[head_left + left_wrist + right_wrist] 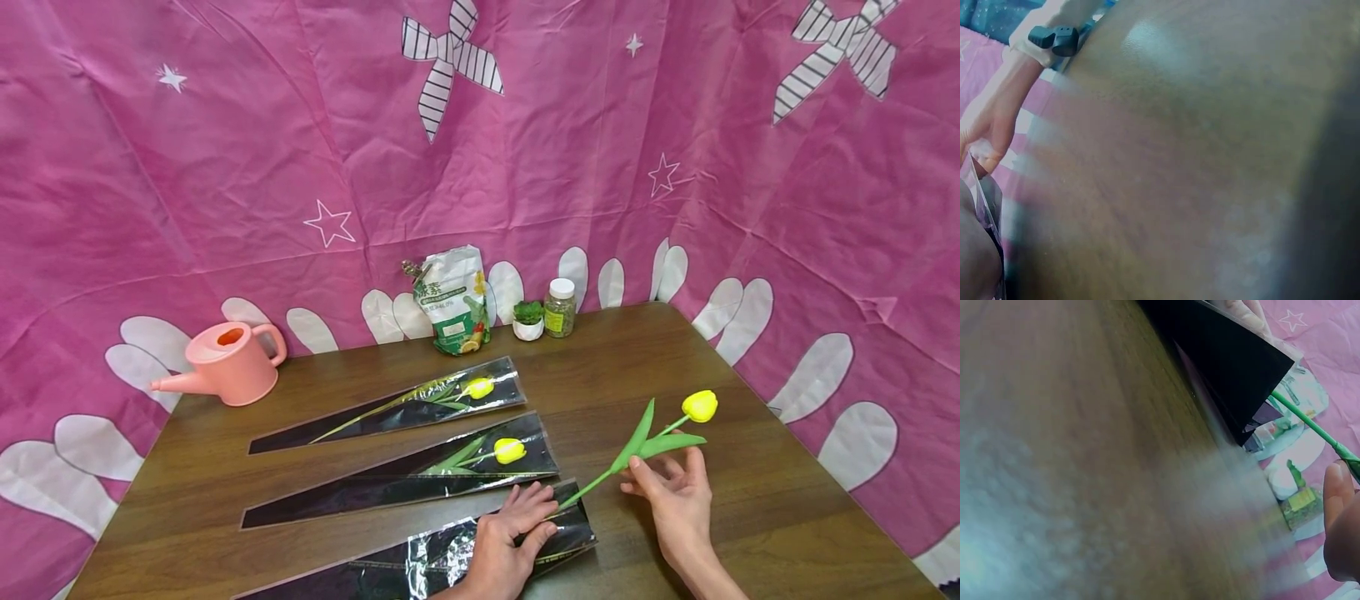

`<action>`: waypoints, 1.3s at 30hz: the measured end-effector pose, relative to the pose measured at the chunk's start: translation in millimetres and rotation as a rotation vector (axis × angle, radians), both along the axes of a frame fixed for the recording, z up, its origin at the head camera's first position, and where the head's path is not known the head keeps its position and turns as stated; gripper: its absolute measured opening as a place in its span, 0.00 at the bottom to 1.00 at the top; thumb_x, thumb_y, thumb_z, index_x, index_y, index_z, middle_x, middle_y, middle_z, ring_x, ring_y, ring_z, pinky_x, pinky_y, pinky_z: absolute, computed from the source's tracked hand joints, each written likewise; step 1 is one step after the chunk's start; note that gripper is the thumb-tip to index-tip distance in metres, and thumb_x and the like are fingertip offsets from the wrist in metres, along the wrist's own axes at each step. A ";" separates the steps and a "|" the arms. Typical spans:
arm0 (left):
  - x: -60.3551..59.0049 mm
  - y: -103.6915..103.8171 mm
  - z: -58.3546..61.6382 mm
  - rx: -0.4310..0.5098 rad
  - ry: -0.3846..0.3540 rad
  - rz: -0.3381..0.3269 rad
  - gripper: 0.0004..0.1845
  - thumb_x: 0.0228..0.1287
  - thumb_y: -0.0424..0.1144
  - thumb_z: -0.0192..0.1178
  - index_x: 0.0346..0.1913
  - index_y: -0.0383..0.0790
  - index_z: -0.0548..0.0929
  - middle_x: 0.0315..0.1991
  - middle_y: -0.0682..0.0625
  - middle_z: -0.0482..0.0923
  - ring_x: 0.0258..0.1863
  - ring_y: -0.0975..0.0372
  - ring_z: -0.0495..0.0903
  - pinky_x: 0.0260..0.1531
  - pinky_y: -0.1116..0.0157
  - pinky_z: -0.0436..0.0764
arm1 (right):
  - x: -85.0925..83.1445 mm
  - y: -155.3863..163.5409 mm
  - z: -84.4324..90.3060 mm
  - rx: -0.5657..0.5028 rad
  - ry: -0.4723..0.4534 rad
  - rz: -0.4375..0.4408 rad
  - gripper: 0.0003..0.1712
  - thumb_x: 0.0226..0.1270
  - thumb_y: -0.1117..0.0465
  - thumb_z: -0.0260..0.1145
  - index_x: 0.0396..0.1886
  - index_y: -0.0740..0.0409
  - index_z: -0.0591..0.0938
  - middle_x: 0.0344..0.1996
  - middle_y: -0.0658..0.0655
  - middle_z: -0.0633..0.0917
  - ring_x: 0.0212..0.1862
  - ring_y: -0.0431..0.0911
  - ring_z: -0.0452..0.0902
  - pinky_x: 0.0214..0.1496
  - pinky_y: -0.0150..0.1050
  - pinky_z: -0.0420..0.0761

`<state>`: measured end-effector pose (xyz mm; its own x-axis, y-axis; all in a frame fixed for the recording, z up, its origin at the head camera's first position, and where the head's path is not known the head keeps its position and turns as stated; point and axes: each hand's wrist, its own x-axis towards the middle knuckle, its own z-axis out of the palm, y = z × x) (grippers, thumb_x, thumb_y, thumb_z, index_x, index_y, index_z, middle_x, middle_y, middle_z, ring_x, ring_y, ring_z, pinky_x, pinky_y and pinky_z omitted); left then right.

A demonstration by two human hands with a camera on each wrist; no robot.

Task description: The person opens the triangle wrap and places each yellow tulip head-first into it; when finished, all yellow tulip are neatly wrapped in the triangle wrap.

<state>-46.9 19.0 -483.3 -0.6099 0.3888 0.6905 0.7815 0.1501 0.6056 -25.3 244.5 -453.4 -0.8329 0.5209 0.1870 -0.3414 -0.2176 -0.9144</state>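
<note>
My right hand [678, 500] pinches a yellow artificial tulip [700, 406] by its green stem, near the base of the leaves. Its bloom points away to the right, and the stem's lower end enters the mouth of a black-backed clear flower sleeve [420, 558]. Across that sleeve, close to its mouth, lies my left hand [510, 533], fingers extended over the film and thumb spread apart. Seen from the right wrist, the green stem [1304, 415] runs into the dark sleeve opening [1235, 369]; the tulip's bloom is outside that view.
Two sleeves holding yellow tulips, a far sleeve [337, 427] and a middle sleeve [337, 496], lie beyond my left hand. Along the back stand a pink watering can [236, 371], a white-green pouch [453, 304], a small potted plant [528, 321] and a white-lidded jar [559, 312].
</note>
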 end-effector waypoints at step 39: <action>0.4 2.2 2.0 -0.010 0.015 0.016 0.13 0.55 0.29 0.72 0.45 0.34 0.89 0.50 0.43 0.85 0.52 0.46 0.83 0.53 0.41 0.77 | 18.6 1.9 -7.7 -0.187 -0.114 0.045 0.03 0.74 0.69 0.60 0.39 0.59 0.80 0.31 0.52 0.86 0.31 0.41 0.83 0.30 0.35 0.84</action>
